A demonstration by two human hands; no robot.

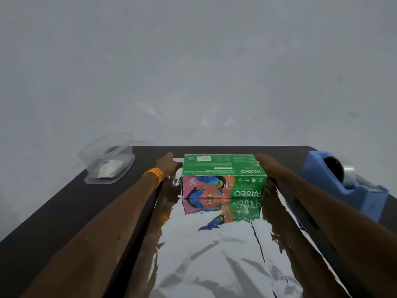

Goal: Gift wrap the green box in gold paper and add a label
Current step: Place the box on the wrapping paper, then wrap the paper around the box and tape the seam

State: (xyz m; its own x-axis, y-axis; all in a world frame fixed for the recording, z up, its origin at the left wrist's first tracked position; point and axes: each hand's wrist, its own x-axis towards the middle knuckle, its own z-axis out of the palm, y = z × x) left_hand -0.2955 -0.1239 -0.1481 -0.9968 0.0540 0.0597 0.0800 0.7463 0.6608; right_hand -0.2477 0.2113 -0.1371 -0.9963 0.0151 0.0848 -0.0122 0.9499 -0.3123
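2 of your forearms run up the frame over a dark table (53, 211), flanking a creased, mirror-bright sheet of wrapping paper (214, 254) in the lower centre. At the sheet's far end, mid-frame, stands the green box (221, 166), unwrapped. 1 blue tape dispenser (343, 183) sits at the right edge, 1 clear plastic tub (107, 160) at centre left. Your left hand (168, 164) touches the box's left end, fingers fairly straight. Your right hand (263, 159) is mostly hidden behind the right end; its grip you cannot tell.

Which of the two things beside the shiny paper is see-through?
The plastic tub on the left; the tape dispenser on the right is solid blue.
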